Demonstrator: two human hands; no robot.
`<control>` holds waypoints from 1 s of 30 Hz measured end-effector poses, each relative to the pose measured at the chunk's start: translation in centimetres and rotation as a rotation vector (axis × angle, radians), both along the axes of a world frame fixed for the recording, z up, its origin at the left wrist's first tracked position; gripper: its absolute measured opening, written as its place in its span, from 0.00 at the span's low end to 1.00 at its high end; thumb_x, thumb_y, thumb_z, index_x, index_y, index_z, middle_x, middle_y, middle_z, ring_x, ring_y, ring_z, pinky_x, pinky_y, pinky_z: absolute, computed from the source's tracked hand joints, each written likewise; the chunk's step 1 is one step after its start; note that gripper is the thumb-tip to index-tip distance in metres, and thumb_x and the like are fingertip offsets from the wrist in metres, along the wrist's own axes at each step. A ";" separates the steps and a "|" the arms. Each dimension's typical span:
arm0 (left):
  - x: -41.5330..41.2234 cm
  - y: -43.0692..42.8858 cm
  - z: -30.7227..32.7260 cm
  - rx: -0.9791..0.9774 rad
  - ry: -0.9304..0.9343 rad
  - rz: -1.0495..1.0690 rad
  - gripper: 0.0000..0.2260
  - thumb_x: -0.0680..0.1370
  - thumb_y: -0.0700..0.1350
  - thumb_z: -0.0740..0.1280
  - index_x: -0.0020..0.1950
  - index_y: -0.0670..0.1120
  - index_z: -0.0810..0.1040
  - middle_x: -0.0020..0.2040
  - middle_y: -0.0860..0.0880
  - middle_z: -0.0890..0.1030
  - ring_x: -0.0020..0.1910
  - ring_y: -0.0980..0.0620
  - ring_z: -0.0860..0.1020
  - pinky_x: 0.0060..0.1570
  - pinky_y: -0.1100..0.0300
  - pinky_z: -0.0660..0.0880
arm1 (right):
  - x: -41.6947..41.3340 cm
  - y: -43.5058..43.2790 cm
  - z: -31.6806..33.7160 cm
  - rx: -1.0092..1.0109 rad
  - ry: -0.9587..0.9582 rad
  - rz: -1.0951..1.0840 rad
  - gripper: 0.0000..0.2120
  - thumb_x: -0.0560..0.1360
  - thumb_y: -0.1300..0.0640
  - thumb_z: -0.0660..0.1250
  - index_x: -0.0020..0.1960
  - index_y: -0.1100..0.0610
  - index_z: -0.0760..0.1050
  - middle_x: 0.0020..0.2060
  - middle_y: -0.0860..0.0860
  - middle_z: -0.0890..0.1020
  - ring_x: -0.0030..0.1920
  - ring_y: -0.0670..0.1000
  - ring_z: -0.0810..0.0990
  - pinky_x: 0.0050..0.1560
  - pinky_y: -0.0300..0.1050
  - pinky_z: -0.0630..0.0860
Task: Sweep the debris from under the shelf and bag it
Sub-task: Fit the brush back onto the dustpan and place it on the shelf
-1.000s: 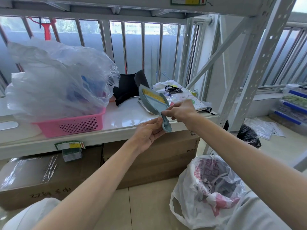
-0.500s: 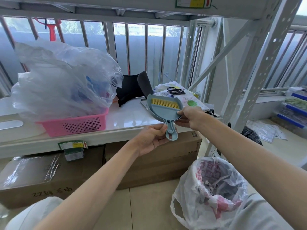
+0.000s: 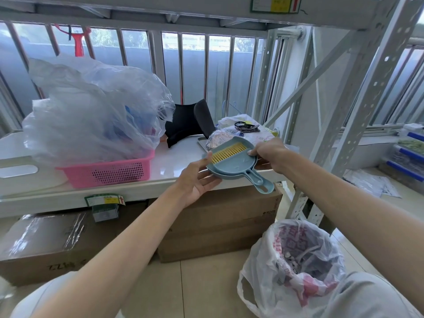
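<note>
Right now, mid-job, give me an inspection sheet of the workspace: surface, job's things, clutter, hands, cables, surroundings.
Surface: white shelf, glossy, loaded at the left and back; tiled floor below.
Job's things: blue dustpan set, yellow bristles showing, held over the shelf's front edge; trash bag open on the floor at right, partly filled.
Clutter: pink basket under a clear plastic bag; black pad; hair bands; boxes under the shelf.
Hands: left hand holds the set's near rim from below; right hand grips its far edge.
Cables: nothing seen.
Surroundings: railing behind; papers and drawers at right.
</note>
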State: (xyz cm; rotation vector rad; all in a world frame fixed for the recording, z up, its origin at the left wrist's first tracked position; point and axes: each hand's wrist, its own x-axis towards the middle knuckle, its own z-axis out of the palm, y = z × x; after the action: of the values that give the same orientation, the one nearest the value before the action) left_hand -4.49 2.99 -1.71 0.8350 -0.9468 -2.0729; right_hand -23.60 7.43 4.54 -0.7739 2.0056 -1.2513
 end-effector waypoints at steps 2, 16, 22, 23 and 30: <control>0.2 -0.1 0.2 0.017 -0.032 -0.002 0.19 0.76 0.44 0.70 0.65 0.38 0.74 0.55 0.38 0.81 0.50 0.41 0.83 0.52 0.49 0.81 | -0.1 -0.3 0.1 0.020 0.051 0.039 0.10 0.72 0.68 0.71 0.50 0.65 0.73 0.39 0.59 0.81 0.34 0.54 0.81 0.33 0.46 0.81; 0.7 -1.0 0.2 0.151 -0.066 0.248 0.17 0.76 0.28 0.63 0.64 0.35 0.68 0.58 0.34 0.77 0.51 0.37 0.81 0.43 0.46 0.81 | -0.2 -0.2 -0.2 0.196 0.199 0.161 0.10 0.79 0.55 0.65 0.50 0.62 0.75 0.44 0.60 0.81 0.38 0.56 0.81 0.33 0.46 0.79; 0.9 -1.2 0.0 0.226 -0.042 0.449 0.13 0.76 0.26 0.63 0.59 0.36 0.68 0.57 0.33 0.77 0.46 0.36 0.79 0.49 0.44 0.80 | 0.7 -0.5 -1.5 0.090 -0.011 0.096 0.04 0.79 0.66 0.61 0.52 0.67 0.73 0.40 0.62 0.79 0.35 0.57 0.81 0.33 0.47 0.81; 0.9 -1.1 0.0 0.235 -0.044 0.468 0.12 0.77 0.27 0.63 0.58 0.36 0.68 0.57 0.34 0.77 0.45 0.37 0.79 0.48 0.45 0.80 | 1.0 -0.9 -1.8 0.047 -0.037 0.086 0.06 0.79 0.67 0.61 0.54 0.68 0.72 0.39 0.62 0.79 0.34 0.56 0.81 0.32 0.46 0.82; 1.2 -1.0 -0.6 0.221 -0.123 0.517 0.16 0.79 0.35 0.66 0.65 0.37 0.68 0.58 0.37 0.78 0.46 0.40 0.80 0.45 0.50 0.81 | 2.2 -2.9 -3.2 -0.014 -0.030 0.037 0.20 0.75 0.71 0.63 0.66 0.66 0.68 0.46 0.64 0.80 0.33 0.56 0.83 0.34 0.47 0.83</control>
State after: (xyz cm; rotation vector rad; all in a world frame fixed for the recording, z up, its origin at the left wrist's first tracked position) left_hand -3.25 1.95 -2.32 1.1924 -0.4926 -1.7020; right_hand -21.39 4.56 1.35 -0.7916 1.9521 -1.2494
